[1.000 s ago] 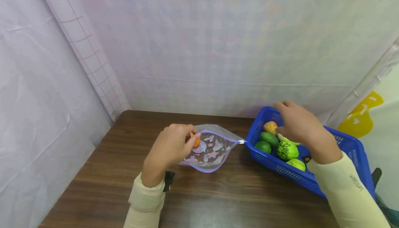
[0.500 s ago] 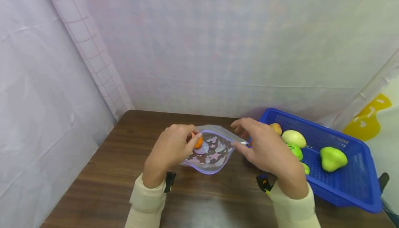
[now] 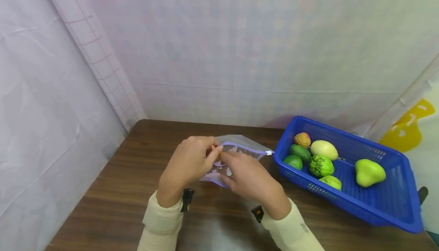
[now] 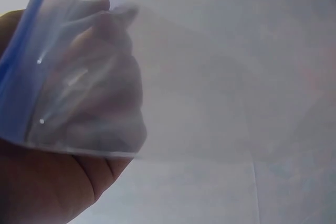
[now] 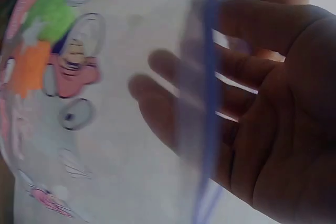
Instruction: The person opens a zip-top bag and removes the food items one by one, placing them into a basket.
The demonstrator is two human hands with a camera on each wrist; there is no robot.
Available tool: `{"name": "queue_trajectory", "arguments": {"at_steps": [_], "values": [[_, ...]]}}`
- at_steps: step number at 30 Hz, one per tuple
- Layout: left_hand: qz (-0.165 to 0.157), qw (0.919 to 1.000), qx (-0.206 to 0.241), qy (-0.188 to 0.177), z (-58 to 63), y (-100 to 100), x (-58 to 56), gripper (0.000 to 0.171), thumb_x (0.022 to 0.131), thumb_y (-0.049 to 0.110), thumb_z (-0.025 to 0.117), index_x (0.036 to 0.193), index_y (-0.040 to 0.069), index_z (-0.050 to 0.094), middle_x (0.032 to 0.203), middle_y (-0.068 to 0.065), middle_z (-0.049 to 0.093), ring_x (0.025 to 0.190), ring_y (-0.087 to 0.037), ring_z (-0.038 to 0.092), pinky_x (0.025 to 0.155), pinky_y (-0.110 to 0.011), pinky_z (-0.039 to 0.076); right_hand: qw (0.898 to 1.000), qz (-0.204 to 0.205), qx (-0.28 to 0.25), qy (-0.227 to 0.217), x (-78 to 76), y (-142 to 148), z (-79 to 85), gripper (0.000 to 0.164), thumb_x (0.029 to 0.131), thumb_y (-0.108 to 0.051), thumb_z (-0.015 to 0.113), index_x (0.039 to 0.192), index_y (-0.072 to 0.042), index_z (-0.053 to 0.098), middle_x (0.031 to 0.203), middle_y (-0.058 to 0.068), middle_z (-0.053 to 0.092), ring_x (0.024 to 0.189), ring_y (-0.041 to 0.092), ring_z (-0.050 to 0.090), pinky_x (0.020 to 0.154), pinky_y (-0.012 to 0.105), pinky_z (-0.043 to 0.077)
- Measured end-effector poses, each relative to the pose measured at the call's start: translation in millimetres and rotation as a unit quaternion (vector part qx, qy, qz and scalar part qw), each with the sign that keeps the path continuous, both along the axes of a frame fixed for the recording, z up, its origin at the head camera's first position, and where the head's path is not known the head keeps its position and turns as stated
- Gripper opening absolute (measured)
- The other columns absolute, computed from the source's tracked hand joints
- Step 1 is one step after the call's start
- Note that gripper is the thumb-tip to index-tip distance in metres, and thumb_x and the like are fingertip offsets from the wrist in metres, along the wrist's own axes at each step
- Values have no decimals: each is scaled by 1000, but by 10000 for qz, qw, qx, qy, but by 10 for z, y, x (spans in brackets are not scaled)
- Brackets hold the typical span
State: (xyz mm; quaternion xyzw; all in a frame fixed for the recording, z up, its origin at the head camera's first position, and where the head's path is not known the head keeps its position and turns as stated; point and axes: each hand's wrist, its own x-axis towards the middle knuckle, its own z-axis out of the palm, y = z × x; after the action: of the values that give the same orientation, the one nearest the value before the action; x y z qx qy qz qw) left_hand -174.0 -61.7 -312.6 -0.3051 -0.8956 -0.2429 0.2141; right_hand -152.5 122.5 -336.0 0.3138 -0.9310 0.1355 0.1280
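Note:
On the brown table lies a clear zip bag (image 3: 240,140) with a purple rim, a white slider and printed shapes. My left hand (image 3: 190,159) pinches the left end of its mouth. A small orange thing (image 3: 214,148) shows by the left thumb; whether the hand holds it, I cannot tell. My right hand (image 3: 252,176) is over the bag's opening, fingers pointing left. In the right wrist view its fingers (image 5: 157,111) are seen through the clear film, past the purple edge, loosely extended. Green (image 5: 50,17) and orange patches (image 5: 31,66) show through the bag there.
Right of the bag stands a blue basket (image 3: 360,205). Inside are a pale yellow egg-shaped fruit (image 3: 324,150), a green pear-shaped fruit (image 3: 368,173), a bumpy green one (image 3: 321,166) and several others. A white cloth wall (image 3: 240,53) rises behind the table.
My right hand has moved left from over the blue basket, past the slider end, to the bag's mouth. The fruits in the basket are now uncovered. The left hand keeps its place.

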Motion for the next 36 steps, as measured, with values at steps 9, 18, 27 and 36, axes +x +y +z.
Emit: {"name": "queue_trajectory", "arguments": {"at_steps": [9, 18, 27, 36], "values": [[-179, 9998, -2, -26, -21, 22, 2, 12, 96, 20, 67, 90, 14, 76, 72, 9, 63, 59, -4, 51, 53, -22, 44, 9988, -271, -83, 390, -265, -113, -290, 39, 83, -26, 78, 116, -9, 65, 90, 2, 68, 88, 23, 66, 74, 42, 55], [-278, 9993, -243, 56, -69, 126, 29, 12, 96, 22, 67, 90, 16, 75, 77, 8, 68, 64, -5, 57, 56, -25, 48, 9986, -470, 93, 231, -417, -208, -508, 18, 88, -22, 69, 99, -9, 63, 79, 6, 68, 72, 29, 67, 63, 43, 55], [-409, 9986, -323, -3, -102, 190, 56, 12, 96, 22, 67, 92, 16, 76, 87, 5, 74, 77, -12, 69, 66, -30, 56, 9940, -689, 297, -790, -545, -344, -593, 46, 82, -24, 75, 122, -4, 65, 121, 12, 70, 101, 30, 68, 84, 43, 57], [-542, 9978, -393, 31, -108, 234, 65, 13, 95, 21, 69, 89, 13, 77, 87, 3, 74, 81, -13, 69, 77, -31, 57, 9909, -992, -227, -877, -633, -384, -837, 44, 81, -10, 72, 123, 1, 65, 125, 16, 68, 115, 31, 63, 102, 44, 49]]}}
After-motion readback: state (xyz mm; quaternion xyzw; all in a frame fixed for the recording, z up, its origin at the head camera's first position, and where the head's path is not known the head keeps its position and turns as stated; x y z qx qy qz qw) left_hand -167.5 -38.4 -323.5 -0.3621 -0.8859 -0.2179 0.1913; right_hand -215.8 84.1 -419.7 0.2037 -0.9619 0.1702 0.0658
